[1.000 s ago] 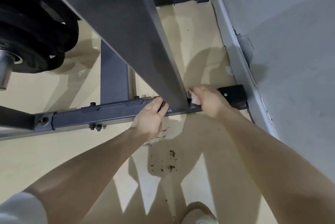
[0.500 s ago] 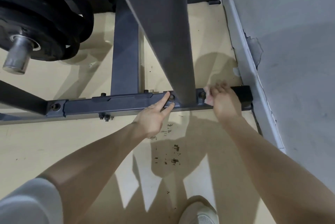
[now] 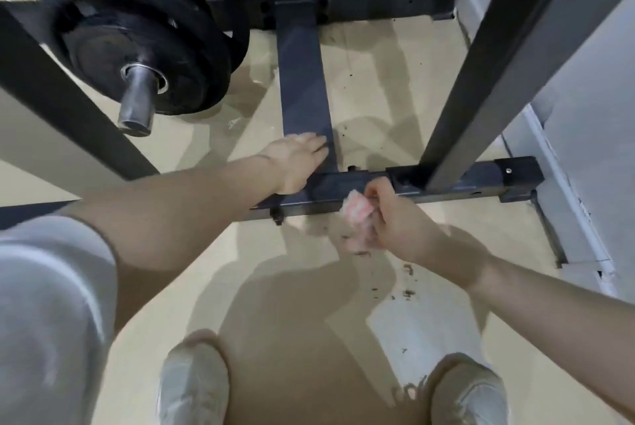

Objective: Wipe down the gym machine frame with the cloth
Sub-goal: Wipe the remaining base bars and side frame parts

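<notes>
head | right hand [image 3: 395,218] grip pinching cloth [image 3: 359,218], base bar [image 3: 464,180] at 12 o'clock, axis 9–3, probably touching | left hand [image 3: 299,160] spread flat on crossbar [image 3: 302,81]

Open floor [image 3: 374,87] between base bars, upright post [image 3: 481,81] blocking right — weight plates [image 3: 144,29] crowding left

Gym — black weight plates [image 3: 144,29] on bar, steel machine frame [image 3: 395,184], beige floor [image 3: 240,270]

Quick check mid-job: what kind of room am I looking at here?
Most likely a gym or home workout room: black weight plates loaded on a steel sleeve, a dark steel machine frame bolted together on a beige floor, set close to a grey wall.
</notes>
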Demonstrator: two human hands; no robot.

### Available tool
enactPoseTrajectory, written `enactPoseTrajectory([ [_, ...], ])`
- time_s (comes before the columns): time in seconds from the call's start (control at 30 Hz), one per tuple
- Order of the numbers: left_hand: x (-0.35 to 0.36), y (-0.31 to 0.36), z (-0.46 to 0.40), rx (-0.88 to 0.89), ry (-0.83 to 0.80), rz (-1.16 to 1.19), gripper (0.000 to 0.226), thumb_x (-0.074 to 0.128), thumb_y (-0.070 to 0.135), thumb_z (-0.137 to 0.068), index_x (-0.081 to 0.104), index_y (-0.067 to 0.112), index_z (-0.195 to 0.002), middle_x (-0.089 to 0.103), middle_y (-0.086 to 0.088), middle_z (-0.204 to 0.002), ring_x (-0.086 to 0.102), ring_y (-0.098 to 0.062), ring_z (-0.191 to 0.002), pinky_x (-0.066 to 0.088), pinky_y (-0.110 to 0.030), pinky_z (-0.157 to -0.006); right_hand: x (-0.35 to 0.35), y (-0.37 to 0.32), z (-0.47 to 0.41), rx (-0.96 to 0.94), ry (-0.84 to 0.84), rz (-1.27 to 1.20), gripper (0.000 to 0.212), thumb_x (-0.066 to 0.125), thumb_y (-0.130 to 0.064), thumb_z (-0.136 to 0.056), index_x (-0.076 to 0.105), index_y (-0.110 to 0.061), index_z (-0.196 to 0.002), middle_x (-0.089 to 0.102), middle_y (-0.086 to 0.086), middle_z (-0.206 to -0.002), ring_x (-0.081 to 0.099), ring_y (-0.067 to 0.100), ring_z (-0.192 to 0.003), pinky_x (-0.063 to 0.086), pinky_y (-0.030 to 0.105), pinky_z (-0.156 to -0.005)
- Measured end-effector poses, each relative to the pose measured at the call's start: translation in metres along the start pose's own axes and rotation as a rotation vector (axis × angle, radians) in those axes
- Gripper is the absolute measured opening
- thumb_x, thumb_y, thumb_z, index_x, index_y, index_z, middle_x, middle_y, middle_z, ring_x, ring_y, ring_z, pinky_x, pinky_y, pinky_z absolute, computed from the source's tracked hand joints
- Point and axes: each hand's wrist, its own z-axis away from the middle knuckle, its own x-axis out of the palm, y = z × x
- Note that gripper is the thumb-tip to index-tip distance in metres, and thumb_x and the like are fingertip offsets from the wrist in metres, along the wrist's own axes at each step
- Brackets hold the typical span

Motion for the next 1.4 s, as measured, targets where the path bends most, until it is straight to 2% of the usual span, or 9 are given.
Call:
enactPoseTrajectory([
  [0.17,0.037,-0.049,0.026,-0.092,-0.094,0.136,0.058,0.053,0.033,-0.091,0.032,0.011,-0.141,0.04,-0.01,-0.137,0.042,-0.03,-0.122,0.042,-0.037,-0.094,0.017,-0.032,-0.045,0.129,-0.017,0.061,0.016,0.049,-0.011,-0.093,0.035,-0.019,-0.097,0.042,-0.009,-0.071,0.045,0.012,-0.064,0.034,0.018,-0.056],
  [0.4,0.066,-0.053,0.022,-0.141,-0.185,0.312,0.05,0.064,0.052,-0.079,0.054,0.013,-0.108,0.058,-0.007,-0.095,0.054,-0.028,-0.084,0.048,-0.034,-0.072,0.032,-0.035,-0.075,0.264,0.189,0.057,0.01,0.041,-0.007,-0.09,0.044,-0.013,-0.098,0.061,0.012,-0.104,0.06,0.033,-0.094,0.05,0.042,-0.084],
  [0.57,0.063,-0.064,0.012,-0.167,-0.183,0.3,0.05,0.062,0.06,-0.078,0.057,0.017,-0.102,0.05,-0.001,-0.082,0.049,-0.024,-0.074,0.032,-0.028,-0.052,0.041,-0.018,-0.098,0.095,0.367,-0.061,0.016,0.049,-0.016,-0.093,0.052,-0.031,-0.092,0.058,0.0,-0.088,0.057,0.003,-0.072,0.048,0.014,-0.068],
  [0.63,0.066,-0.063,0.009,-0.177,-0.158,0.31,0.05,0.057,0.065,-0.078,0.055,0.017,-0.093,0.053,-0.002,-0.081,0.049,-0.024,-0.074,0.035,-0.029,-0.056,0.045,-0.014,-0.113,0.023,0.424,-0.035,0.014,0.049,-0.032,-0.092,0.058,-0.031,-0.081,0.064,0.001,-0.087,0.06,0.018,-0.08,0.05,0.035,-0.081],
  [0.7,0.066,-0.062,0.005,-0.202,-0.148,0.356,0.053,0.051,0.068,-0.08,0.055,0.016,-0.087,0.049,0.002,-0.072,0.051,-0.024,-0.074,0.038,-0.03,-0.061,0.053,-0.01,-0.127,-0.046,0.314,0.062,0.02,0.046,-0.034,-0.096,0.065,-0.03,-0.101,0.064,0.002,-0.112,0.058,0.025,-0.101,0.042,0.039,-0.091],
  [0.8,0.064,-0.064,-0.002,-0.221,-0.165,0.383,0.055,0.048,0.07,-0.079,0.055,0.016,-0.076,0.052,0.003,-0.07,0.053,-0.022,-0.072,0.039,-0.03,-0.058,0.061,-0.005,-0.136,-0.233,0.093,0.262,0.047,0.042,-0.026,-0.101,0.036,-0.012,-0.145,0.028,0.007,-0.155,0.031,0.024,-0.139,0.021,0.03,-0.11],
  [1.1,0.064,-0.07,-0.012,-0.214,-0.2,0.454,0.05,0.049,0.064,-0.083,0.038,0.024,-0.056,0.038,0.004,-0.064,0.037,-0.011,-0.056,0.023,-0.027,-0.047,0.028,0.009,-0.208,-0.266,-0.158,0.322,0.051,0.021,-0.029,-0.105,0.008,-0.015,-0.152,-0.002,0.0,-0.161,-0.004,0.012,-0.147,0.003,0.031,-0.12],
  [1.27,0.071,-0.075,-0.023,-0.221,-0.239,0.407,0.064,0.037,0.08,-0.073,0.058,0.019,-0.076,0.054,0.001,-0.071,0.049,-0.016,-0.064,0.029,-0.026,-0.048,0.038,0.018,-0.194,-0.288,-0.02,0.288,0.053,0.029,-0.031,-0.104,0.013,-0.015,-0.152,0.005,-0.002,-0.16,-0.004,0.007,-0.145,0.001,0.029,-0.117],
  [1.4,0.079,-0.072,-0.026,-0.245,-0.279,0.443,0.073,0.05,0.085,-0.06,0.053,0.02,-0.092,0.055,0.002,-0.082,0.045,-0.012,-0.062,0.029,-0.027,-0.047,0.032,0.036,-0.183,-0.378,-0.099,0.251,0.055,0.039,-0.008,-0.101,0.019,-0.017,-0.151,0.009,-0.002,-0.159,-0.003,0.006,-0.144,0.004,0.038,-0.12],
])
